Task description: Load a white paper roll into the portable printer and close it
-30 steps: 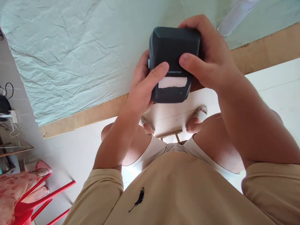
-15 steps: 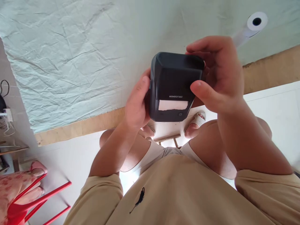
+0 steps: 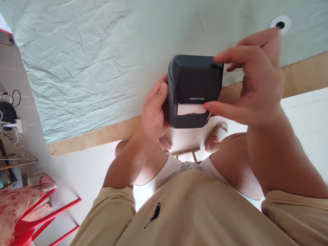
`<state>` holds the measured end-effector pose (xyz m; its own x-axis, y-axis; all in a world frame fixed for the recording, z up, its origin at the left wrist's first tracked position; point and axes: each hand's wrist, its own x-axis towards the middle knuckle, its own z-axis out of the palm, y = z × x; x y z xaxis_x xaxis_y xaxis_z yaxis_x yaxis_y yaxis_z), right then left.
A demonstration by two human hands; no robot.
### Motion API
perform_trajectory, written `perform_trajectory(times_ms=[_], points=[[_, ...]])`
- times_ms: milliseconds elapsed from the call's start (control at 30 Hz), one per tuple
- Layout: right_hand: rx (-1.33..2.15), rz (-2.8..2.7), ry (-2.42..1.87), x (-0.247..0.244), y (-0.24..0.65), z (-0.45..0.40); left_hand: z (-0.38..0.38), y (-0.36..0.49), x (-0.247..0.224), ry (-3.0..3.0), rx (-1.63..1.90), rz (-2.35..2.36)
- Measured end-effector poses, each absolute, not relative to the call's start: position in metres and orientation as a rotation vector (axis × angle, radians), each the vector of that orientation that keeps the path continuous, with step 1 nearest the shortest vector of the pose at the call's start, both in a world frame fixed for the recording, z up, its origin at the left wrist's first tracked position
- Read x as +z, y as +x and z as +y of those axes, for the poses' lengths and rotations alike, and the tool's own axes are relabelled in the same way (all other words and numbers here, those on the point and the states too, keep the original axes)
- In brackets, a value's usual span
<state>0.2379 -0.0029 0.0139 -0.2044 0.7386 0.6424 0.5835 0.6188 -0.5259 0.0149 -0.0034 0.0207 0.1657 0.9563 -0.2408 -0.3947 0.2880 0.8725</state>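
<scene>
A black label printer [image 3: 196,82], marked NIIMBOT, is held up over the near edge of the cloth-covered table. A torn-edged strip of white paper [image 3: 189,109] shows at its slot, above a round power button. My left hand [image 3: 156,111] is closed around the printer's left side, thumb along the edge. At its right side, my right hand [image 3: 258,75] spans the lid, forefinger on the far right corner and thumb by the end of the paper slot. The other right fingers are raised clear and slightly blurred. The printer's underside is hidden.
A white paper roll [image 3: 287,24] with a dark core stands at the far right, partly behind my right hand. Pale green wrinkled cloth [image 3: 84,68] covers the table. Cables [image 3: 10,119] lie at left. Below them are a red stool [image 3: 51,218] and another person's leg and pink shoe.
My right hand has shifted right and spread wider, its forefinger now on the lid's corner and its thumb lower, near the paper. The printer has turned slightly in my left hand.
</scene>
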Motion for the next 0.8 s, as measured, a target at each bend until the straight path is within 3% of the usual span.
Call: perform_trajectory(times_ms=[233,400,567,800], points=[[0.039,-1.445,-1.248,0.027,0.212,0.006,-0.004,0.013,0.02,0.731,1.062,0.793],[0.169,-1.415,-1.176,0.025,0.203,0.018,-0.004,0.012,0.014,0.775,1.079,0.858],[0.031,-1.614,-1.137,0.031,0.201,0.017,-0.005,0.012,0.016,0.79,1.032,0.864],[0.086,-2.211,-1.559,0.049,0.214,-0.001,-0.004,0.004,0.02,0.853,0.946,0.874]])
